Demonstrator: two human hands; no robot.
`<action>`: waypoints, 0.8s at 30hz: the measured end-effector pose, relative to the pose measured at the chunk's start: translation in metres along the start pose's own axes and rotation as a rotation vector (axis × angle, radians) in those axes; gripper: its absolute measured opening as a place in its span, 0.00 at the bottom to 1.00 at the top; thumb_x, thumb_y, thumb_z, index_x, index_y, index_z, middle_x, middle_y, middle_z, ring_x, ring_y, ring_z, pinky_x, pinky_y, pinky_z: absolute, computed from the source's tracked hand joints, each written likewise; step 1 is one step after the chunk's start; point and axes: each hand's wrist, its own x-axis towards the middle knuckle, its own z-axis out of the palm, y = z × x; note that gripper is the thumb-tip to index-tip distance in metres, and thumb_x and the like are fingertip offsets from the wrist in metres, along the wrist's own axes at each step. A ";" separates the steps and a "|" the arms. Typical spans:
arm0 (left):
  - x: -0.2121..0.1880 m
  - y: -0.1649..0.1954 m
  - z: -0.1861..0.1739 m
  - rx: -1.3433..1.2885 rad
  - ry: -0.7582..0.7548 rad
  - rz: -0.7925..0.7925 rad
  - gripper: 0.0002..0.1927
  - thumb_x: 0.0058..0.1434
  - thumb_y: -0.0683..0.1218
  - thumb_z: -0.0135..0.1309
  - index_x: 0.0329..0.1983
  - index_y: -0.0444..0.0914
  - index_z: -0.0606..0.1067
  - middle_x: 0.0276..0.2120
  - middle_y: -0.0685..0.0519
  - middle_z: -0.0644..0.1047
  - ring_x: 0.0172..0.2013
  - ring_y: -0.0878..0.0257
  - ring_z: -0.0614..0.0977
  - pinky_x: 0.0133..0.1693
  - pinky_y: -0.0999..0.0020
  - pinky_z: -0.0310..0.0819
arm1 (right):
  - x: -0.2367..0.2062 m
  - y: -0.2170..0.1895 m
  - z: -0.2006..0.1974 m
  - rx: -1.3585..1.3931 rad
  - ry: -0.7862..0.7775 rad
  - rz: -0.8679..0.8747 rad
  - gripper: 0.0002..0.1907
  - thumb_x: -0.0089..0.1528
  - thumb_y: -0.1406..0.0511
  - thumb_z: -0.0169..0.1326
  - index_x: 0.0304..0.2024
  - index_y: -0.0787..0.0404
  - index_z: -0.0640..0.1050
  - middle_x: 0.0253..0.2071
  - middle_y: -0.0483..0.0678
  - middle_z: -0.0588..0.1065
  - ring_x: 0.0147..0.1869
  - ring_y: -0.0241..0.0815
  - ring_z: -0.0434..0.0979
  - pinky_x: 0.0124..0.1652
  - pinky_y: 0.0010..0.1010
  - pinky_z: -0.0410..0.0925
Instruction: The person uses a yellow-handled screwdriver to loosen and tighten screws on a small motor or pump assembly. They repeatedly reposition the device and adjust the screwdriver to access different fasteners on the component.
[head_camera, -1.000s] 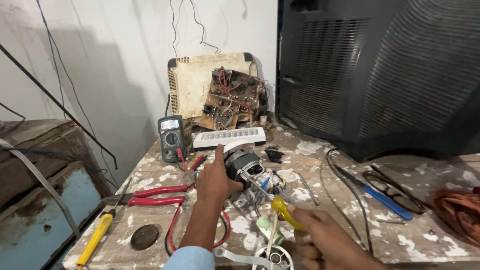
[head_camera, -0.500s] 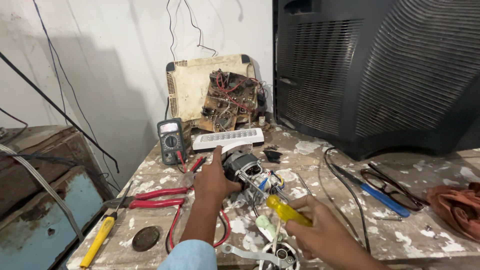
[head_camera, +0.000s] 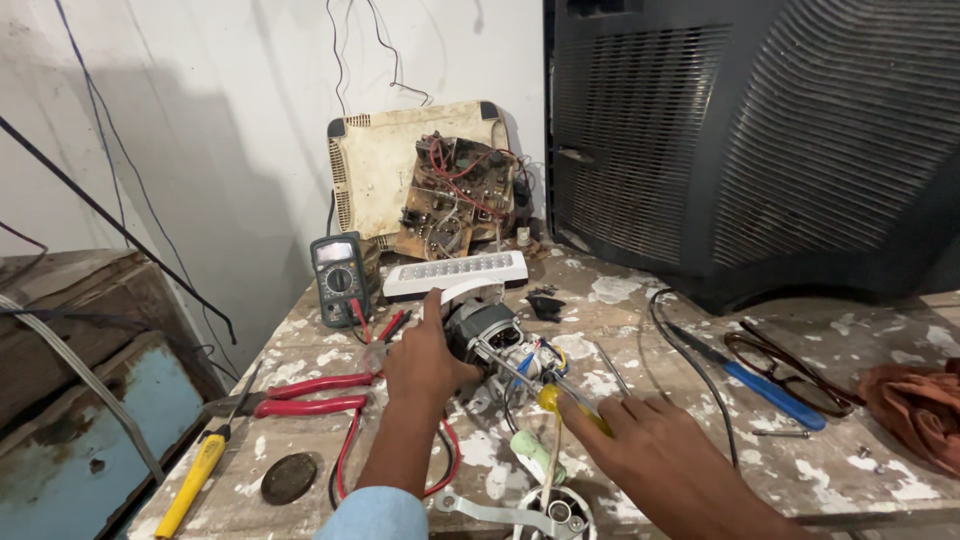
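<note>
Lying mid-bench, the small grey electric motor with coloured wires (head_camera: 492, 345) is steadied by the left hand (head_camera: 425, 362), curled against its side; the right hand (head_camera: 655, 450) grips a yellow-handled screwdriver (head_camera: 540, 388), tip on the motor. Red-handled pliers (head_camera: 300, 394) lie left, on the paint-chipped bench (head_camera: 620, 290).

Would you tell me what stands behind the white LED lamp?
Behind the white LED lamp a cream casing leans on the wall, a bare circuit board before it. The board hides the casing's lower right.

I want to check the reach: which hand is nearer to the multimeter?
Left. The left hand rests on the motor, just right of the multimeter. The right hand holds a screwdriver, farther right.
</note>
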 end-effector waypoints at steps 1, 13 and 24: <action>0.001 0.001 0.003 0.001 0.011 -0.008 0.65 0.35 0.54 0.77 0.76 0.53 0.52 0.50 0.42 0.80 0.50 0.44 0.83 0.51 0.51 0.78 | 0.000 0.000 -0.002 -0.043 0.071 -0.042 0.45 0.48 0.71 0.56 0.69 0.64 0.61 0.45 0.58 0.76 0.48 0.57 0.79 0.48 0.48 0.73; 0.016 -0.013 0.022 -0.099 0.070 0.144 0.66 0.32 0.50 0.78 0.73 0.44 0.53 0.43 0.37 0.80 0.46 0.39 0.83 0.49 0.50 0.79 | 0.000 -0.018 0.008 -0.270 0.098 -0.095 0.37 0.58 0.70 0.48 0.71 0.74 0.59 0.37 0.58 0.75 0.32 0.50 0.79 0.28 0.41 0.75; 0.021 -0.012 0.017 -0.063 0.048 0.116 0.65 0.34 0.50 0.78 0.73 0.46 0.52 0.41 0.36 0.80 0.45 0.37 0.83 0.49 0.47 0.78 | 0.004 -0.020 0.032 0.003 -0.121 -0.102 0.36 0.60 0.75 0.46 0.70 0.81 0.54 0.32 0.63 0.74 0.22 0.48 0.77 0.18 0.39 0.72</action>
